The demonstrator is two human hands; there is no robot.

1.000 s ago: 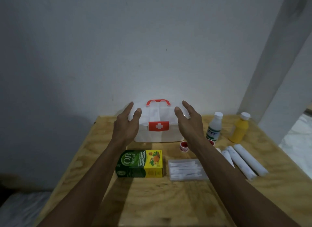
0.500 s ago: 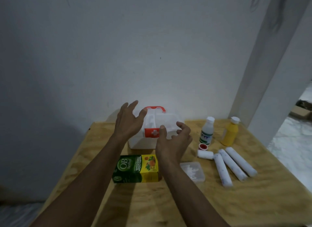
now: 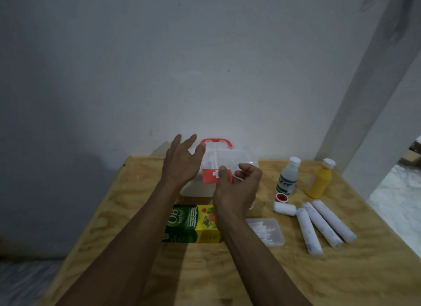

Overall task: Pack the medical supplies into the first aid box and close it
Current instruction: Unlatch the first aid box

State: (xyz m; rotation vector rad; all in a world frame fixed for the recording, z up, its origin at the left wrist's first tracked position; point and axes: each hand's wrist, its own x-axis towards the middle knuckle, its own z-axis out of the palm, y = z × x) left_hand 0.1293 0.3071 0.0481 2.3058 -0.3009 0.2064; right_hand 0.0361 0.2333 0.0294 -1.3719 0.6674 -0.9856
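The white first aid box [image 3: 237,159] with a red handle and a red latch [image 3: 210,176] stands closed at the back of the wooden table [image 3: 341,271]. My left hand [image 3: 182,162] rests open against the box's left side. My right hand [image 3: 237,189] pinches the red latch on its front with thumb and fingers. In front of the box lies a green and yellow medicine carton [image 3: 189,223]. To the right are a clear case of cotton swabs [image 3: 268,231], several white bandage rolls [image 3: 323,226], a red-capped jar [image 3: 281,197], a white bottle [image 3: 288,176] and a yellow bottle [image 3: 320,179].
A white wall rises right behind the table. A white pillar [image 3: 373,96] stands at the back right, with pale floor [image 3: 401,198] beyond the table's right edge. The table's left edge drops to a dim floor.
My right hand moved from the box's right side to its front and closed on the red latch. My left hand settled onto the box's left side. The view shifted slightly.
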